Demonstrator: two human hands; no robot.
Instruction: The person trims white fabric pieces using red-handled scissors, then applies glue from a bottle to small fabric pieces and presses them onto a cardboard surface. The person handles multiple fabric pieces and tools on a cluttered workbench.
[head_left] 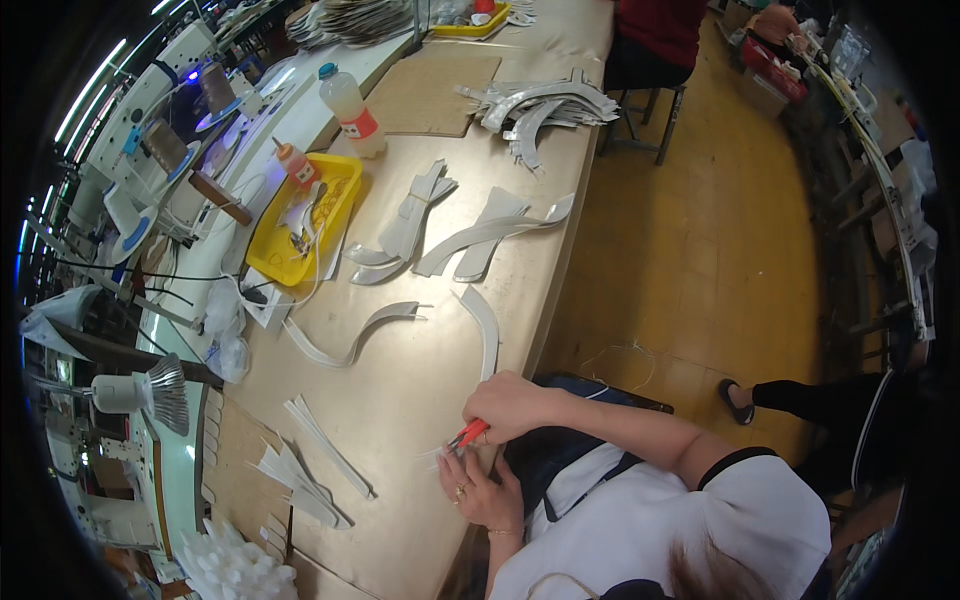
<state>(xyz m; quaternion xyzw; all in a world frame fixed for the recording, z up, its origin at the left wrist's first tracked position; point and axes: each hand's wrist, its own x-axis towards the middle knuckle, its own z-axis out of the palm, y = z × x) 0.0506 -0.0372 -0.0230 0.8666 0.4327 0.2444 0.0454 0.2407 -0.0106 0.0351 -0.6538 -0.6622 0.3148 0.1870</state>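
Observation:
My right hand [512, 405] is closed on small red-handled snips [470, 433], their tip pointing at the fingertips of my left hand [484, 492]. The left fingers are pinched together at the table's near edge. Thin pale threads show beside them, but what they hold is mostly hidden. A curved grey strip [482, 322] runs from the table toward my right hand, its lower end covered. Farther left lie an S-shaped grey strip [352, 345], a straight pale strip [330, 447] and a fanned bunch of strips [303, 487].
Bundles of grey pieces [405, 222] and crossed strips [492, 240] lie farther up the table [400, 410], below a larger pile [545, 105]. A yellow tray [275, 245], a bottle [352, 112] and sewing machines [130, 110] line the left. Another person sits on a stool [660, 125].

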